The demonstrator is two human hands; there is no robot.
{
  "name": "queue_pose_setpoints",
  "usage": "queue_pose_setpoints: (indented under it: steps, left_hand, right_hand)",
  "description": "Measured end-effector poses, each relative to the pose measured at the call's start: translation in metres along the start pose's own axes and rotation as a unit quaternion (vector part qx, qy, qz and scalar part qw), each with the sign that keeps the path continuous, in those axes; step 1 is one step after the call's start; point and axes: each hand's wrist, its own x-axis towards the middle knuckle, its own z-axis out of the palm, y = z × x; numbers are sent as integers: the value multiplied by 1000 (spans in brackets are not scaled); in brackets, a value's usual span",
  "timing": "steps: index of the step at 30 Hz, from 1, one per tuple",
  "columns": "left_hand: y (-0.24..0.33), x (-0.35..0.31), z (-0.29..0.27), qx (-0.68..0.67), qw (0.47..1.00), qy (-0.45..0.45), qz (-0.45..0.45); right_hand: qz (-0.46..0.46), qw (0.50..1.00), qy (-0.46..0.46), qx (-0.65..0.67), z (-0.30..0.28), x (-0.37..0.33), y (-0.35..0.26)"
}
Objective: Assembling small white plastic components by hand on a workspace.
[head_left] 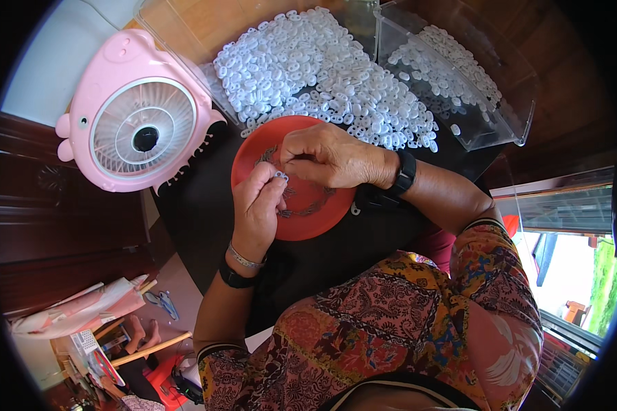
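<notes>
My left hand (257, 205) is closed in a pinch over an orange-red plate (322, 224). Between its thumb and fingers sits a small white oval plastic piece (280, 176) with holes in it. Close beside it, my right hand (332, 156) is also closed, its fingertips pressed together; whatever they hold is too small or too hidden to name. Many small grey metal pieces (315, 205) lie scattered in the plate beneath both hands. A large heap of the same kind of white oval pieces (288, 61) spreads just beyond the plate.
A pink animal-shaped fan (144, 116) stands at the left. Clear plastic bins (507, 123) are at the back, the right one holding more white pieces. Everything rests on a dark table (216, 233). Someone's bare feet (144, 333) show at lower left.
</notes>
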Motion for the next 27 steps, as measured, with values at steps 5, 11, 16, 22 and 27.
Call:
queue_pose_setpoints:
  steps: [5,11,16,22,27]
  left_hand:
    - [2,-1,8,42,999,18,6]
    - [3,-1,10,85,995,38,24]
    - [2,1,9,69,997,18,11]
    - [-6,6,2,-8,999,15,-50]
    - [-6,9,-3,-72,995,50,-56]
  right_hand:
    - [-43,998,19,-28,2,-1,3]
    - [-41,998,22,-50,4,-2,0]
    - [-77,992,24,-102,4,-2,0]
    - [-62,992,10,-107,-1,-3,7]
    - [-19,941,158,-299,-36,5,21]
